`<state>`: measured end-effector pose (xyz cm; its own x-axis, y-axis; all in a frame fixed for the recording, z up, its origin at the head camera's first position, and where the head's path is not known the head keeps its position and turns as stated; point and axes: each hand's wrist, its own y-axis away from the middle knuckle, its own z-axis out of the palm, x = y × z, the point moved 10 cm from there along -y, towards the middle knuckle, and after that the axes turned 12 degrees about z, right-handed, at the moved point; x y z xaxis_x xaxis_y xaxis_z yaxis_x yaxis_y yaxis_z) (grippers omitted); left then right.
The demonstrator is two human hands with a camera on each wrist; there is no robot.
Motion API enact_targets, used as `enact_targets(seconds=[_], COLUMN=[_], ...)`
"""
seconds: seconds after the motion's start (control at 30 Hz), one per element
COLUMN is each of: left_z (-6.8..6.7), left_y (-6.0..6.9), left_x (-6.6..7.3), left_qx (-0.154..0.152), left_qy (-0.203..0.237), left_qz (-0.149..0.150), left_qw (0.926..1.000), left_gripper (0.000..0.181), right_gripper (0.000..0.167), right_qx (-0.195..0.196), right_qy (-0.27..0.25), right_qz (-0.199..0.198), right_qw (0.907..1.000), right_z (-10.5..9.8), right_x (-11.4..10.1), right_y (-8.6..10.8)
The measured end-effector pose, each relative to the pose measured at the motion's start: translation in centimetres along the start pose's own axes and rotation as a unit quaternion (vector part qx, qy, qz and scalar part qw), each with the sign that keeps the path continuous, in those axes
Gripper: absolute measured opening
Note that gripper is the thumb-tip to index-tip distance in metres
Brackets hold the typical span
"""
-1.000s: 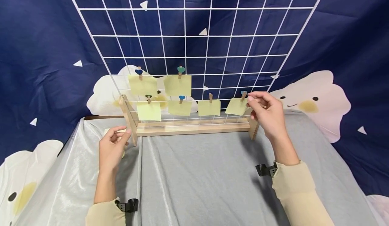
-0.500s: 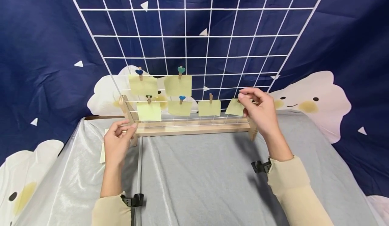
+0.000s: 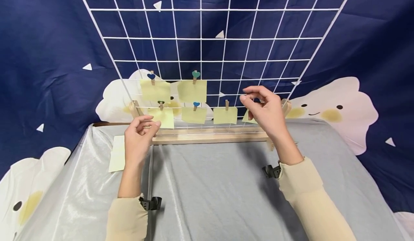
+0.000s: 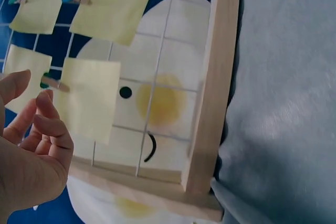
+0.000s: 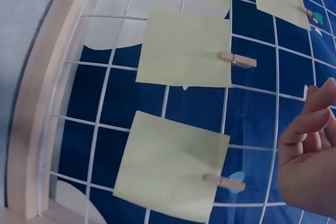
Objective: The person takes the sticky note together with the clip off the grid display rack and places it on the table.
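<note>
My left hand [image 3: 140, 140] hovers before the lower left yellow note [image 3: 166, 118], fingers loosely curled and nothing between them. In the left wrist view, a small wooden clothespin [image 4: 55, 83] with a green heart clips that note to the white wire grid [image 3: 200, 50]. My right hand [image 3: 265, 108] hangs before the lower right of the grid, fingers bent and holding nothing visible. It partly hides the rightmost note [image 3: 247, 117] in the head view. In the right wrist view that note [image 5: 170, 163] hangs tilted from a clothespin [image 5: 226, 182] with a light-blue heart.
Two notes, such as the upper left note [image 3: 155, 91], hang in a higher row. A wooden base [image 3: 210, 137] supports the grid. Pale yellow paper [image 3: 117, 154] lies on the grey cloth [image 3: 207, 183] at left. A dark blue curtain [image 3: 48, 54] hangs behind.
My right hand has left the rightmost clothespin and moved left and slightly up. My left hand has moved right and up, uncovering more of the paper on the cloth.
</note>
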<state>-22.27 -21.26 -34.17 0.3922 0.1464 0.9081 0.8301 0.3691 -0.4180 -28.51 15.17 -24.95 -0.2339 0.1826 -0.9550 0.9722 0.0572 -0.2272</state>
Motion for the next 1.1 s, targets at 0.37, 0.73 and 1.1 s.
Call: enact_targets(seconds=[0.37, 0.73, 1.1], left_z=[3.1, 4.8, 6.0], left_y=[-1.5, -2.3, -2.6], left_x=[1.8, 2.7, 3.0], left_qx=[-0.037, -0.051, -0.053], left_qy=[-0.014, -0.017, -0.008], left_qz=[0.041, 0.042, 0.035], left_qw=[0.9983, 0.9977, 0.9979], left_gripper=[0.032, 0.028, 0.027], right_gripper=[0.025, 0.024, 0.024], right_qx=[-0.021, -0.043, -0.046], right_qy=[0.007, 0.023, 0.022], right_qz=[-0.018, -0.034, -0.034], right_qw=[0.9996, 0.9982, 0.9981], right_z=[1.9, 4.0, 4.8], right_x=[-2.0, -2.7, -3.0], right_y=[-0.7, -0.8, -1.1])
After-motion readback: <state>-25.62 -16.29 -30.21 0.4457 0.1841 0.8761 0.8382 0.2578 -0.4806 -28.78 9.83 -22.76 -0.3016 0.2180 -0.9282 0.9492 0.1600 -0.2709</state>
